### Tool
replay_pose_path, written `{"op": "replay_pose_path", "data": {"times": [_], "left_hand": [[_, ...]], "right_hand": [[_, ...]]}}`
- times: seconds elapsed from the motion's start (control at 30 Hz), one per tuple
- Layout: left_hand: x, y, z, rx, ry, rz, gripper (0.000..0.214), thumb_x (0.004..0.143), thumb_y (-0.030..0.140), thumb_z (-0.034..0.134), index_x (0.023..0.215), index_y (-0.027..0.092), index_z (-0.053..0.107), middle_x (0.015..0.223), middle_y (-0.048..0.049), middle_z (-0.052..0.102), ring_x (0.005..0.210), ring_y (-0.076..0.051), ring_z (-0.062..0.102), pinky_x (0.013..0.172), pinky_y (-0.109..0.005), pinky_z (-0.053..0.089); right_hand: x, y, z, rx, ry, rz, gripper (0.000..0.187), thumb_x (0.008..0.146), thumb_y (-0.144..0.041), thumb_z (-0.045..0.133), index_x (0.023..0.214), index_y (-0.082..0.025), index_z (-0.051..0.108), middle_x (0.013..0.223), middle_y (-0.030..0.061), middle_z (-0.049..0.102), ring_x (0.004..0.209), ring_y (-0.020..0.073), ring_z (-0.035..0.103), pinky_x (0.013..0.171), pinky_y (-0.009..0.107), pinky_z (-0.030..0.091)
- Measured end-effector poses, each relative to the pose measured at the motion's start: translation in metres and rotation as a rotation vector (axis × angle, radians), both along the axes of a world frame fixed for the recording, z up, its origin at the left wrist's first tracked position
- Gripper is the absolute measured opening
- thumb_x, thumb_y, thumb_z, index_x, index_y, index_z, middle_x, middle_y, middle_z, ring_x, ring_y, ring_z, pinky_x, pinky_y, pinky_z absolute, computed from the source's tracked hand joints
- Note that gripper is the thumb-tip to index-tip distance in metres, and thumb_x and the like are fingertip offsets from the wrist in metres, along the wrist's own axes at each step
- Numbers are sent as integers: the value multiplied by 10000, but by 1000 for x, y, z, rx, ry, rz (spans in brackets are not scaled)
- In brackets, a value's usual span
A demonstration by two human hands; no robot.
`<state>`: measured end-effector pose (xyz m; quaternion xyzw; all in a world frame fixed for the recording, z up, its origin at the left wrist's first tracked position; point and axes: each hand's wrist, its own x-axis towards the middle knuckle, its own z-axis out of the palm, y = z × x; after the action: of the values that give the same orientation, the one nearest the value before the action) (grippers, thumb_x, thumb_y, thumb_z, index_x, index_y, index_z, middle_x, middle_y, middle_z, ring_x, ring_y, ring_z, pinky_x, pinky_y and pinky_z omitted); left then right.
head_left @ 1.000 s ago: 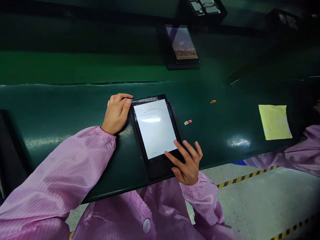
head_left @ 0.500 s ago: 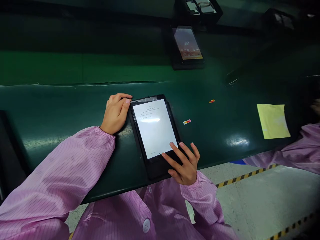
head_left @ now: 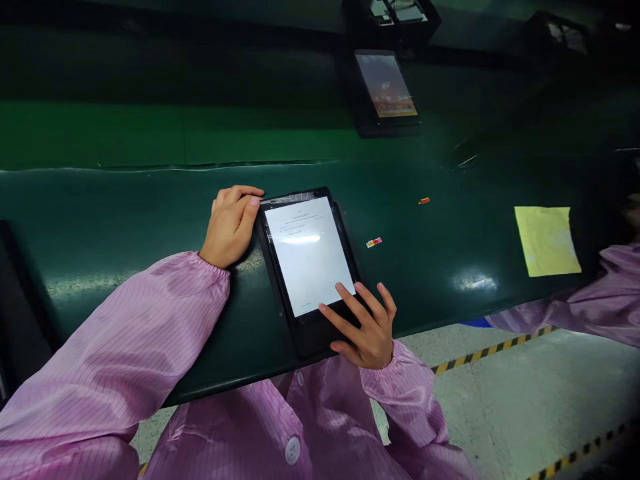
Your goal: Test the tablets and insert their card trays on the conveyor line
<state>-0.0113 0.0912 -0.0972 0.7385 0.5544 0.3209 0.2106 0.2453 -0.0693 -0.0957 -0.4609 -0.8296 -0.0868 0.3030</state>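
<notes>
A black tablet (head_left: 311, 260) with a lit, mostly white screen lies tilted on the green bench top, in a dark case or tray. My left hand (head_left: 231, 227) is closed around its upper left corner, thumb at the corner and index finger along the top edge; the other fingertips are partly hidden. Over the tablet's lower right part is my right hand (head_left: 367, 327), fingers spread. Its index fingertip is by the bottom edge of the screen; whether it touches the glass I cannot tell.
Farther back lies another tablet (head_left: 386, 85) with a lit screen, near a black box (head_left: 400, 17) of parts. Two small coloured stickers (head_left: 374, 243) are right of my tablet. A yellow sheet (head_left: 548, 241) lies near another person's sleeve (head_left: 595, 293). The bench's front edge runs close to me.
My right hand has shifted slightly left across the lower part of the tablet. My left hand stays at the corner. The rear tablet appears a little farther right in view.
</notes>
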Motion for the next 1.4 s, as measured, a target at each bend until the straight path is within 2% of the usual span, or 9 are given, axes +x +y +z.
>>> {"op": "replay_pose_path", "data": {"times": [0.17, 0.37, 0.53, 0.73, 0.97, 1.13, 1.27, 1.4], "left_hand": [[1, 0, 1, 0, -1, 1, 386, 994, 383, 296, 901, 207, 628, 1186, -35, 631, 1086, -226, 499, 999, -428, 359], [1, 0, 1, -1, 0, 7, 384, 993, 387, 298, 907, 211, 628, 1183, -30, 631, 1089, -226, 498, 1003, -426, 359], [0, 0, 0, -11, -8, 4, 394, 994, 399, 293, 924, 213, 634, 1197, -29, 626, 1103, -223, 495, 1017, -424, 352], [0, 0, 0, -11, -3, 0, 399, 993, 403, 289, 925, 211, 632, 1197, -33, 628, 1092, -228, 494, 1012, -429, 351], [0, 0, 1, -13, 0, 4, 410, 989, 423, 281, 921, 225, 633, 1195, -32, 627, 1100, -234, 499, 1018, -440, 351], [0, 0, 1, -18, 1, 6, 411, 990, 421, 281, 927, 221, 635, 1195, -37, 628, 1101, -236, 491, 1016, -438, 354], [1, -1, 1, -16, -3, 5, 404, 992, 409, 285, 924, 219, 634, 1194, -35, 628, 1096, -235, 492, 1004, -432, 359], [0, -1, 0, -15, -4, 6, 400, 992, 407, 288, 948, 219, 637, 1197, -32, 626, 1098, -232, 491, 1010, -431, 356]], "right_hand": [[-1, -1, -2, 45, 86, -43, 545, 994, -515, 219, 1103, -306, 711, 1175, 45, 687, 1213, 229, 531, 1090, 477, 326], [0, 0, -1, -33, -21, 31, 535, 982, -551, 230, 1175, -330, 677, 1219, 40, 677, 1272, 238, 489, 1117, 495, 294], [0, 1, -1, -36, -27, 30, 551, 983, -551, 230, 1123, -302, 702, 1212, 60, 679, 1305, 241, 459, 1130, 502, 262], [0, 1, 0, -20, -62, 18, 553, 982, -563, 208, 1134, -334, 688, 1214, 22, 679, 1289, 219, 477, 1124, 485, 279], [0, 1, 0, -47, -64, 32, 549, 981, -568, 197, 1229, -353, 636, 1245, 29, 664, 1293, 236, 473, 1129, 502, 268], [1, 1, -1, -61, -81, 30, 546, 978, -575, 197, 1223, -364, 636, 1248, 17, 663, 1297, 227, 474, 1131, 504, 264], [0, 0, -1, -17, -12, 5, 545, 979, -572, 197, 1191, -366, 655, 1190, 15, 689, 1236, 219, 527, 1108, 487, 307], [-2, 0, -1, 50, 92, 4, 537, 992, -525, 227, 1129, -295, 693, 1091, 51, 719, 1148, 225, 578, 1067, 477, 352]]}}
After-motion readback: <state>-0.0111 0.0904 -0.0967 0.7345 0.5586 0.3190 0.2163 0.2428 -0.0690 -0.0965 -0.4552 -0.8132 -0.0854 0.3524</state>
